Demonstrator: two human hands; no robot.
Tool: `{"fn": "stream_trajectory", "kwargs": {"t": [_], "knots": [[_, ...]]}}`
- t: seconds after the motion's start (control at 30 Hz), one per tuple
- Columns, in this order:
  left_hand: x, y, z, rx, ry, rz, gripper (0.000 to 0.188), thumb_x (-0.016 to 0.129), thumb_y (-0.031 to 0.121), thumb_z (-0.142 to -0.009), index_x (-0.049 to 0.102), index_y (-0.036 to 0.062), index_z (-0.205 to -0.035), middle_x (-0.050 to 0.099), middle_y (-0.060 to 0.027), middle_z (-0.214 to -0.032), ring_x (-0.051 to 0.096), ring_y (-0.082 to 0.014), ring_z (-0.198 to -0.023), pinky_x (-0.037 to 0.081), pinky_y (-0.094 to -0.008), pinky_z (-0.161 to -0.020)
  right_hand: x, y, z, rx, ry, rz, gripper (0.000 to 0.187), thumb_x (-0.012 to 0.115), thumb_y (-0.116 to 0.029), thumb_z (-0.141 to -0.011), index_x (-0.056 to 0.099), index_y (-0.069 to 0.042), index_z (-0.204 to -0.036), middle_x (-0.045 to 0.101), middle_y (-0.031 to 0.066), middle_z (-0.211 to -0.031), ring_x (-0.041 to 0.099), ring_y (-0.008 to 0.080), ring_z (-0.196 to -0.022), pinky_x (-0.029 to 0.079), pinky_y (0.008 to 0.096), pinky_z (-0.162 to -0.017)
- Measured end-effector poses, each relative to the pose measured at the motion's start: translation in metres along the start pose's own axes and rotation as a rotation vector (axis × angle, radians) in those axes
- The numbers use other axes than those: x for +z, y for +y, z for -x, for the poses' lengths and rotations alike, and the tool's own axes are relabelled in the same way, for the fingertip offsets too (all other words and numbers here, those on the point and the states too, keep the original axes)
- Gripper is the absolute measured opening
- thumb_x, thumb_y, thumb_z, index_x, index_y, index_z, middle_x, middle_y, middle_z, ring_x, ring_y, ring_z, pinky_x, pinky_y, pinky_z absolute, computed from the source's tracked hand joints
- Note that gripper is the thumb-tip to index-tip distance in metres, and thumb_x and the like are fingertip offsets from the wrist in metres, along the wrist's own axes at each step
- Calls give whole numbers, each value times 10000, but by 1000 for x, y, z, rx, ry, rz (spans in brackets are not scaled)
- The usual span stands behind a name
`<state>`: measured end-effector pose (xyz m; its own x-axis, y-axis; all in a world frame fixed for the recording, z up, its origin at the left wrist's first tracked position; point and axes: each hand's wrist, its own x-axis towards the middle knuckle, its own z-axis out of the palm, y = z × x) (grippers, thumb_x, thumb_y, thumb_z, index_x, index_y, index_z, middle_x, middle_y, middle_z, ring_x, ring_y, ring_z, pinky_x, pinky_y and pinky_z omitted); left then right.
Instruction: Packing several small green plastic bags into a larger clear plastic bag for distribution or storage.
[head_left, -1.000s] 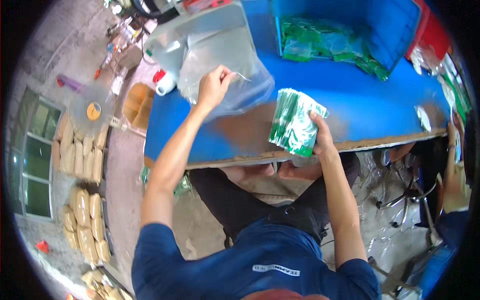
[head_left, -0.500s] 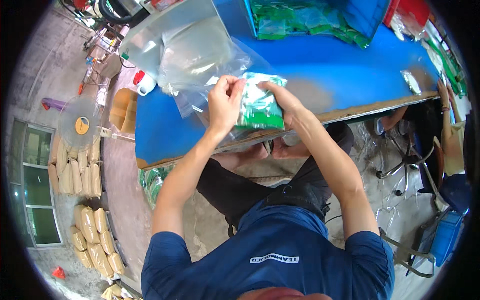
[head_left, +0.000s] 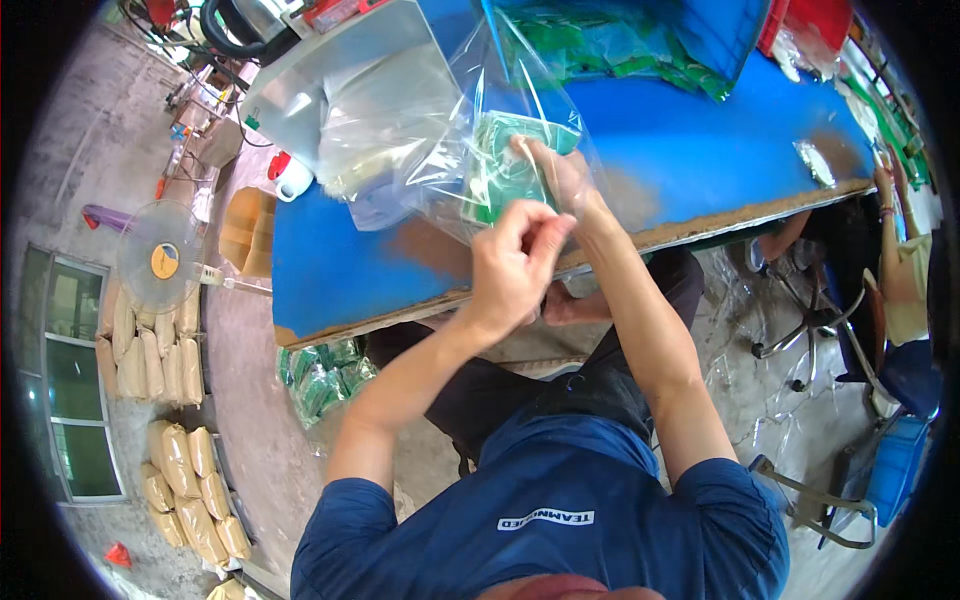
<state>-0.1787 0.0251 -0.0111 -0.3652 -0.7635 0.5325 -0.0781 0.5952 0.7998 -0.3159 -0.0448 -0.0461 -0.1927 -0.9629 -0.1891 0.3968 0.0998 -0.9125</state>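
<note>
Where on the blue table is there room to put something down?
Bare blue table lies right of the clear plastic bag, before the green packets, and near the white jug. The middle, around both hands, is crowded.

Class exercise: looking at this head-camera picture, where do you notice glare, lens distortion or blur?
Head view: fisheye bends the blue table edge into a curve, dark corners ring the frame; daylight glare streaks the clear plastic bag, partly veiling the green packet inside; the left hand and right hand look fairly sharp.

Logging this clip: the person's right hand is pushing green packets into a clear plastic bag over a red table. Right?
Not quite: the table is blue, not red, as the head view shows. The right hand is pushing green packets into the clear plastic bag.
</note>
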Motion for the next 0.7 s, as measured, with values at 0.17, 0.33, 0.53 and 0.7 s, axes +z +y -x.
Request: {"fn": "stream_trajectory", "kwargs": {"t": [0.17,0.33,0.53,0.7], "knots": [[5,4,6,36,75,25,127,709,81,-930,616,-4,-915,600,1,-690,501,-23,-597,404,-204,-534,7,-25,27,-231,-185,62,277,749,-252,-850,711,-23,-1002,691,48,-918,621,121,-772,499,289,-676],[14,9,-10,47,33,8,107,694,71,-932,621,-6,-920,612,-6,-693,507,-40,-583,406,-219,-521,2,-4,26,-381,-384,174,403,796,-309,-812,692,1,-1048,688,60,-930,617,121,-780,505,293,-681],[-14,25,18,185,-27,1,147,681,98,-942,614,27,-1052,647,-27,-795,625,-100,-671,500,-246,-605,-21,-23,43,-216,184,358,381,811,-337,-807,736,-29,-1017,693,60,-854,620,132,-831,507,312,-755],[-102,-114,-27,-165,243,-501,465,605,284,-989,482,45,-1369,560,-217,-1293,584,-322,-1157,482,-423,-964,-73,-10,28,-249,109,42,439,775,-262,-848,642,-6,-1178,675,69,-1025,630,170,-916,512,321,-807]]}}
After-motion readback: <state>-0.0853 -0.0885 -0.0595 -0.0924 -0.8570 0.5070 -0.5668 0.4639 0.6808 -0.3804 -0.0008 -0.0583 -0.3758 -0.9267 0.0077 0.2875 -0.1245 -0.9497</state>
